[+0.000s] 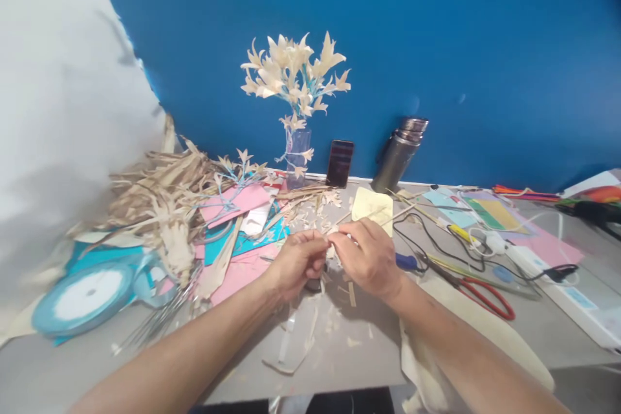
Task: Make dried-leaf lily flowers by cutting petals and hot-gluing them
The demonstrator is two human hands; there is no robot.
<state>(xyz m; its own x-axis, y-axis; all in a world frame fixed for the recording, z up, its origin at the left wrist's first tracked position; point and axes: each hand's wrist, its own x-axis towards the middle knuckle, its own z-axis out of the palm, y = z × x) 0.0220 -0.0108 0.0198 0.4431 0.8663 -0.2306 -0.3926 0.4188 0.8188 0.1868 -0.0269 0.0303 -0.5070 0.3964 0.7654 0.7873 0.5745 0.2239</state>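
Note:
My left hand (pixel 299 263) and my right hand (pixel 367 255) meet above the middle of the table, fingertips pinched close together. Whatever is between the fingertips is too small and hidden to make out. Small pale husk scraps (pixel 352 294) lie on the table under and around the hands. Just behind my right hand is a yellow paper piece (pixel 371 205) with thin sticks across it. A blue handle (pixel 406 262) shows beside my right wrist. Pink sheets (pixel 242 270) lie left of my left hand.
A vase (pixel 299 139) of husk flowers (pixel 286 68), a phone (pixel 340 163) and a tilted flask (pixel 400 155) stand along the blue wall. Dried husks (pixel 155 187) and a ribbon roll (pixel 87 294) lie left; red-handled scissors (pixel 488 297), cables and a power strip (pixel 567 294) lie right.

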